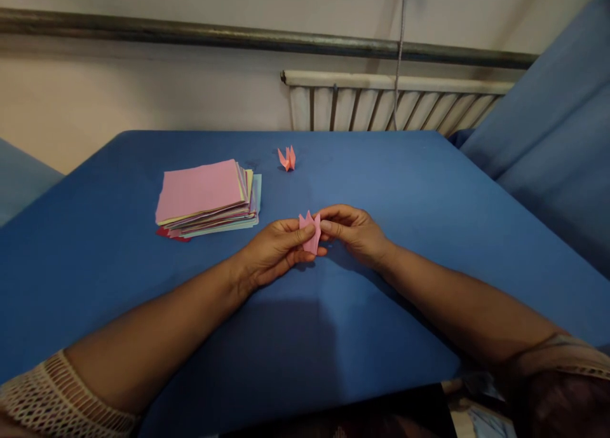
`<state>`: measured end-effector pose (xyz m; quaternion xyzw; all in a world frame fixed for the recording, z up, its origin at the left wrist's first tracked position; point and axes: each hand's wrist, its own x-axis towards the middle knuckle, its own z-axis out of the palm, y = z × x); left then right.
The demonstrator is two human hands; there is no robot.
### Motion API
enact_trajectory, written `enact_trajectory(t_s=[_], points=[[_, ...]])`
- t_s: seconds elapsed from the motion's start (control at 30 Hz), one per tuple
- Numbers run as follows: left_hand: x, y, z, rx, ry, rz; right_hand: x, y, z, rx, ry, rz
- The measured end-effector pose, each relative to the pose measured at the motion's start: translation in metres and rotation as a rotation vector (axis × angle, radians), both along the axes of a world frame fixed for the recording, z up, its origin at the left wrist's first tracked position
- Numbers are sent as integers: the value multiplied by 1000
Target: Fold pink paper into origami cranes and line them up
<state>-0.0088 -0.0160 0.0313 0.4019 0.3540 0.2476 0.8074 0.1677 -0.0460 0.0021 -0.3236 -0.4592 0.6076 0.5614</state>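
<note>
A small folded pink paper figure (311, 231) with pointed tips is held just above the blue table (429, 222), near its middle. My left hand (276, 250) pinches its left side between thumb and fingers. My right hand (355, 231) grips its right side with the fingertips. A finished orange folded paper figure (287, 159) stands farther back on the table, apart from both hands.
A stack of coloured paper sheets (207, 199), pink on top, lies to the left of my hands. A radiator (391, 104) and a pipe run along the wall behind. Blue fabric (548, 126) rises at the right. A dark object (362, 416) sits at the near edge.
</note>
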Motion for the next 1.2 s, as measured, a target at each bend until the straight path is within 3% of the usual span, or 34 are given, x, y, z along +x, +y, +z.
enact_trajectory(t_s=[0.3, 0.57, 0.77, 1.2], points=[[-4, 5, -4, -200, -106, -100, -5, -5, 5, -66, 24, -2], [-6, 5, -7, -238, -104, -164, -6, -6, 8, -97, 30, 43], [-6, 5, -8, -179, -109, -150, -3, -4, 5, -81, 24, 37], [4, -2, -10, 144, 77, 58, 7, 6, -2, 6, -76, -33]])
